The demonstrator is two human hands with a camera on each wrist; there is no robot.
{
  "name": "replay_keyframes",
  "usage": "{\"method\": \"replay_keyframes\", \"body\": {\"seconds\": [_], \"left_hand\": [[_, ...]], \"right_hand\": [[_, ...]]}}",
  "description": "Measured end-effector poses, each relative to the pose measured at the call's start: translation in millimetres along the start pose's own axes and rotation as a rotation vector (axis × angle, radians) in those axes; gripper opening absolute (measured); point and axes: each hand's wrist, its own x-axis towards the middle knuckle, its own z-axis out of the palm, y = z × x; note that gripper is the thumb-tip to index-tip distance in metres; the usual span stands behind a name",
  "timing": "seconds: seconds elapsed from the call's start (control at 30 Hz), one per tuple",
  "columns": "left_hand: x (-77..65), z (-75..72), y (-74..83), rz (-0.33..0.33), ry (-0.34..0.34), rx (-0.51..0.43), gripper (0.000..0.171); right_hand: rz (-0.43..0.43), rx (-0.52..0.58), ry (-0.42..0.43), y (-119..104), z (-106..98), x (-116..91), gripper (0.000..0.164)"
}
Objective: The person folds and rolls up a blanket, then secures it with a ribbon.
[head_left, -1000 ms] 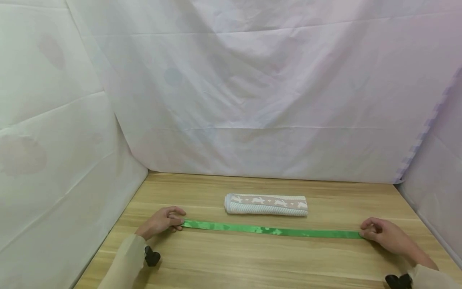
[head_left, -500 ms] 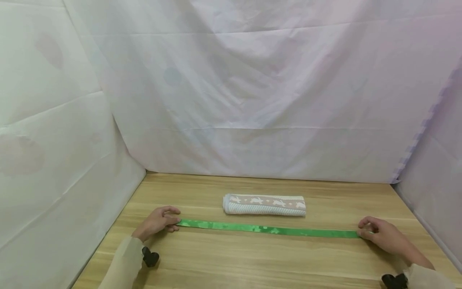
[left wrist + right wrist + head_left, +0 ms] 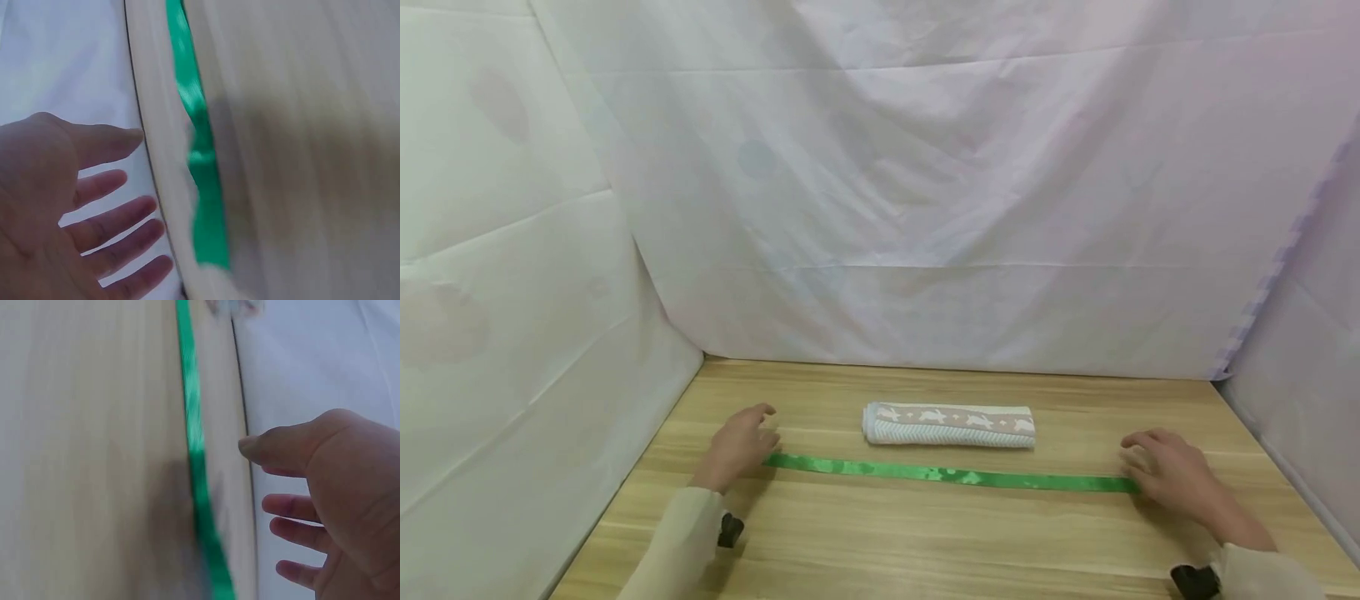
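A shiny green ribbon [image 3: 951,475] lies stretched across the wooden table from left to right. Over its left end is my left hand [image 3: 737,446], its fingers parted and holding nothing; the left wrist view shows the ribbon [image 3: 209,212] loose beside the spread fingers, slightly rippled near its end. My right hand [image 3: 1176,479] hovers at the ribbon's other end. In the right wrist view the thumb and fingers of that hand [image 3: 350,500] stand apart, with the ribbon [image 3: 195,425] free of them. Behind the ribbon rests a rolled or folded towel [image 3: 951,425] with white rabbits on a beige band.
The wooden table [image 3: 925,542] runs back to a pale hanging cloth [image 3: 887,208]. Further cloth walls close it in, one on the left [image 3: 512,333] and one on the right [image 3: 1307,350]. Each wrist carries a small black device.
Both hands have let go of the ribbon's ends and lifted off it. The right hand has shifted left, the left hand slightly up and right. The ribbon and towel stay in place.
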Motion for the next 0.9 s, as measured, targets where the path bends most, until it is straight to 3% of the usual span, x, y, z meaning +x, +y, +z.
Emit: {"method": "replay_keyframes", "body": {"seconds": [0.07, 0.27, 0.47, 0.6, 0.7, 0.9], "left_hand": [[1.4, 3.1, 12.5, 0.066, 0.037, 0.029, 0.046], [4.0, 18.0, 52.7, 0.236, 0.147, 0.038, 0.047], [12.5, 38.4, 88.7, 0.418, 0.204, 0.035, 0.047], [17.3, 50.1, 107.9, 0.494, 0.145, 0.055, 0.048], [20.7, 58.4, 122.2, 0.516, 0.075, 0.086, 0.053], [29.8, 75.8, 142.0, 0.535, -0.008, 0.148, 0.063]], "right_hand": [[-0.058, 0.019, 0.039, -16.9, 3.9, 9.9, 0.03], [-0.183, 0.077, 0.043, -62.8, 17.3, 42.7, 0.033], [-0.225, 0.078, 0.015, -99.2, 29.0, 64.1, 0.044], [-0.294, 0.077, 0.025, -117.0, 42.4, 74.7, 0.053], [-0.344, 0.083, 0.024, -127.1, 51.5, 79.9, 0.059], [-0.26, 0.085, -0.121, -140.9, 59.9, 84.6, 0.063]]}}
